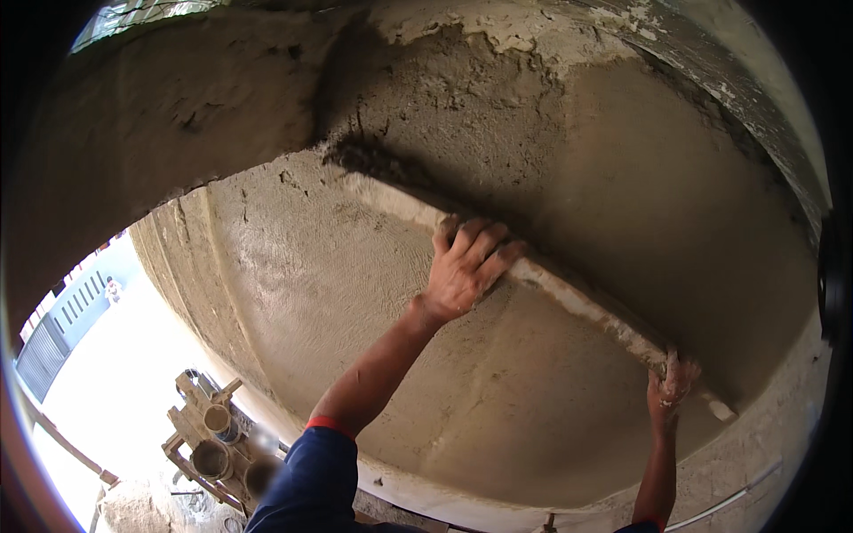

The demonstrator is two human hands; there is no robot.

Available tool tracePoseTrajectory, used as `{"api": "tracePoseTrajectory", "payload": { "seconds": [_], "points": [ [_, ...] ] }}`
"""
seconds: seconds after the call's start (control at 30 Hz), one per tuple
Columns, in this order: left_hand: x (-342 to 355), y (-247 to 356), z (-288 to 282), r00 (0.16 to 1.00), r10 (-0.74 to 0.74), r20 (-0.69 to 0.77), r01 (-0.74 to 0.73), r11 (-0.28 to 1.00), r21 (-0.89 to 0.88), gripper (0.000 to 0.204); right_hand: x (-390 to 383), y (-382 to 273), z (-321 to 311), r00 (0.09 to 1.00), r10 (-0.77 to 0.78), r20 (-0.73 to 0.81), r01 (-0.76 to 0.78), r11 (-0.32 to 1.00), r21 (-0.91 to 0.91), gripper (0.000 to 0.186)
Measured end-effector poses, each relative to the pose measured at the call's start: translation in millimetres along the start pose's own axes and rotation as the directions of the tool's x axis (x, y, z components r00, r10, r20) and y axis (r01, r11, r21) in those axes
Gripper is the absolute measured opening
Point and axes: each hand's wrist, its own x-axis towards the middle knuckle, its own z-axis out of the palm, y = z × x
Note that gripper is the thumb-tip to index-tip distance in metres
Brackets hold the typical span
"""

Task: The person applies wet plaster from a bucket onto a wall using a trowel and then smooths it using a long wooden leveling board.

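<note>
A long mortar-smeared straightedge (582,306) lies slantwise against a wall of wet grey-brown plaster (346,284). My left hand (469,266) is closed over it near its middle, fingers curled across the upper edge. Lower down, toward the right end, my right hand (675,380) grips the same straightedge. A dark clump of fresh mortar (360,158) is heaped along its upper left end. Above it the plaster is rough and pitted in the middle and smoother to the right.
A plastered overhang (169,124) juts out at the upper left. Below left stands a wooden platform (182,417) with several mortar-stained buckets (211,459). A sack-like pale heap (133,508) sits beside it. Far left, a person (113,290) is near a grey gate (43,360).
</note>
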Motion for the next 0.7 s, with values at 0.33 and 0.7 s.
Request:
{"api": "tracePoseTrajectory", "payload": {
  "seconds": [0.33, 0.7],
  "points": [
    [-152.7, 33.8, 10.2, 0.964, -0.253, 0.087, 0.255, 0.967, -0.02, 0.046, -49.3, -52.1, 7.7, 0.985, -0.148, 0.087, 0.14, 0.986, 0.094, 0.07],
    [-120.6, 9.0, -0.6, 0.986, -0.113, 0.124, 0.115, 0.993, -0.01, 0.046, -61.4, -56.3, 19.8, 0.995, -0.099, 0.034, 0.092, 0.983, 0.156, 0.067]
  ]
}}
